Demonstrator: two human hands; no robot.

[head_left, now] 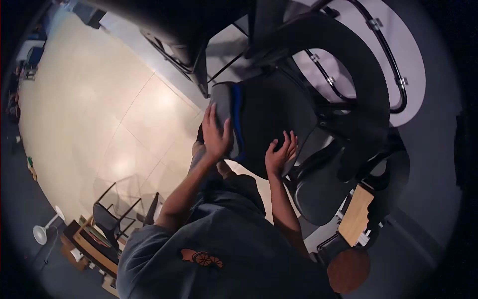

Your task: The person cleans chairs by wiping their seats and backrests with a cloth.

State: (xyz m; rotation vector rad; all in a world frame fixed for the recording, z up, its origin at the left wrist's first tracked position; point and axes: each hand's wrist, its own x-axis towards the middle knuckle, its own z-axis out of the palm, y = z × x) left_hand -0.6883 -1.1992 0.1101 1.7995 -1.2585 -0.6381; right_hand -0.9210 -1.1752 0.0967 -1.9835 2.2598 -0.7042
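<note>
A grey padded piece with a blue stripe [222, 99] lies along the left edge of a broad black chair seat [269, 107]. My left hand [216, 135] rests on the grey piece, fingers stretched out and thumb apart. I cannot tell whether this piece is part of the seat or a separate cushion. Over the lower right of the seat is my right hand [282, 155], palm turned up toward me, fingers spread and slightly curled, nothing in it. Whether its underside touches the seat is hidden.
A large curved black chair part [368, 70] arches at the right, before a white panel with black tubular bars [391, 55]. Another dark chair [107, 217] stands on the pale tiled floor [114, 99] at lower left. A wooden board [356, 214] and round brown stool top [348, 270] are lower right.
</note>
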